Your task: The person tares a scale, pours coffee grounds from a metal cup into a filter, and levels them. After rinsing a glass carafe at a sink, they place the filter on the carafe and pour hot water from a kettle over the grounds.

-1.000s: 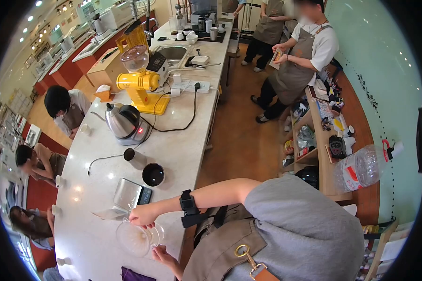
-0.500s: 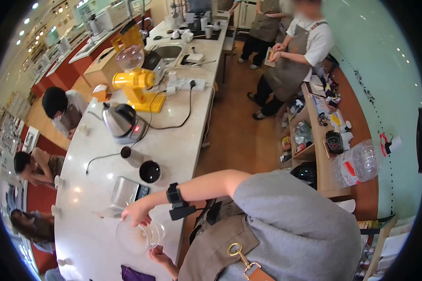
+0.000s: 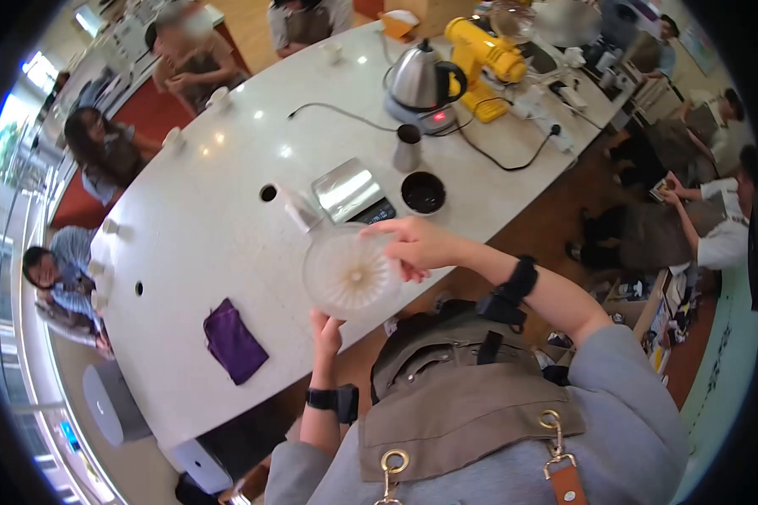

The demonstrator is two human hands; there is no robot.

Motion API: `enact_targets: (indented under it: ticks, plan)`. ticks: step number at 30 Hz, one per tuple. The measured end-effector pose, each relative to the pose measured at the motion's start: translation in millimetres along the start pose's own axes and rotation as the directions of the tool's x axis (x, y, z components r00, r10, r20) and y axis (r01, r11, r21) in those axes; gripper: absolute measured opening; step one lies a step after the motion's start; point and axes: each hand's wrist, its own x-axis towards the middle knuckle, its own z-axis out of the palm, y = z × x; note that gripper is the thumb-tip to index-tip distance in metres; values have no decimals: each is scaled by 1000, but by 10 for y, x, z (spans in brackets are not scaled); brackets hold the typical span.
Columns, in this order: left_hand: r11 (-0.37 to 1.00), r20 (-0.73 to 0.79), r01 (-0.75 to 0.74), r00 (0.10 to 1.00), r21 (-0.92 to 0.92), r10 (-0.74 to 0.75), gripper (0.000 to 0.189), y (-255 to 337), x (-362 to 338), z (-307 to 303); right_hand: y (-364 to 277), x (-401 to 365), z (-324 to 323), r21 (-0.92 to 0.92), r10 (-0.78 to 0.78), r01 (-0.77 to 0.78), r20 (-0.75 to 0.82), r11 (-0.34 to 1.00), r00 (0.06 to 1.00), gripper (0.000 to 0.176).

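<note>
At our counter's [image 3: 185,252] near edge, just beside the scale [image 3: 347,190], the clear bowl [image 3: 349,290] shows ribs and a faint beige centre. Contents of the dark cup [image 3: 423,193]: we can't tell. Our right hand [image 3: 417,246] grips the bowl's right rim, index extended; our left hand [image 3: 327,333] grips its lower rim. Since earlier, our view's swung; purple cloth [image 3: 234,341] now shows whole.

The tips of your left hand's [image 3: 327,334] fingers are hidden behind the clear ribbed dripper [image 3: 354,273], so you cannot tell their grip. Your right hand [image 3: 414,248] covers the dripper's near-right rim. Digits on your digital scale [image 3: 345,189] look too small to read. The top edge cuts off an aproned person [image 3: 310,27].
</note>
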Motion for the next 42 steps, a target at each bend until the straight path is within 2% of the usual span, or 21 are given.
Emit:
enact_targets:
  ticks: [3, 5, 7, 8, 10, 14, 16, 17, 19, 20, 22, 23, 25, 27, 29, 37, 42]
  plan:
    - [996, -42, -50, 998, -72, 47, 20, 122, 46, 171, 0, -25, 5, -21, 19, -20, -38, 1000, 999, 52]
    - [999, 8, -28, 1000, -35, 28, 22, -91, 40, 62, -19, -43, 15, -52, 14, -17, -68, 999, 998, 52]
    - [997, 144, 81, 986, 11, -81, 46, -122, 29, 79, -49, -88, -26, -60, 33, -39, -102, 997, 994, 53]
    - [997, 145, 78, 986, 9, -78, 46, -167, 34, 175, -29, -100, -58, -63, 33, -39, -104, 997, 994, 53]
    - [987, -154, -91, 986, -133, 71, 30, -53, 44, 472, 44, -121, -100, -21, 5, -6, -76, 1000, 997, 54]
    - [990, -141, -52, 989, -127, 34, 33, -17, 19, 621, 120, -251, -183, 25, 10, -7, -106, 1000, 994, 54]
    - [990, -121, 42, 991, -138, -58, 20, -2, 24, 642, 204, -304, -258, 140, -14, 30, -113, 990, 993, 54]
    - [990, -115, 38, 992, -139, -55, 20, -105, 13, 578, 186, -355, -313, 138, -17, 33, -120, 990, 993, 54]
    - [984, 90, 72, 994, -161, -58, 8, -301, 59, 460, 124, -460, -448, 239, -13, 65, -214, 969, 977, 53]
    - [985, 94, 67, 994, -158, -53, 8, -329, 69, 481, 138, -501, -527, 239, -19, 72, -218, 968, 976, 53]
    - [989, 28, 63, 998, -136, -59, 16, -172, 119, 581, 180, -582, -713, 391, -38, 206, -396, 897, 917, 53]
    - [990, 34, 56, 998, -131, -52, 16, -173, 143, 578, 195, -608, -804, 390, -46, 216, -402, 895, 915, 53]
    - [993, -10, 44, 999, -111, -45, 17, -184, 150, 580, 228, -629, -984, 279, -107, 291, -527, 915, 843, 53]
    - [990, -20, 37, 999, -138, -40, 17, -170, 150, 583, 391, -504, -1099, 258, -114, 303, -557, 917, 822, 53]
    - [986, -33, 34, 999, -166, -40, 17, -149, 153, 584, 634, -323, -1181, 262, -42, 243, -596, 934, 802, 55]
    - [987, -111, 36, 992, -154, -53, 18, -137, 87, 428, 1133, -36, -1195, 302, 10, 217, -604, 928, 797, 56]
    - [992, -62, 45, 997, -121, -53, 19, -29, 67, 416, 1064, -113, -1132, 284, 13, 217, -634, 934, 773, 63]
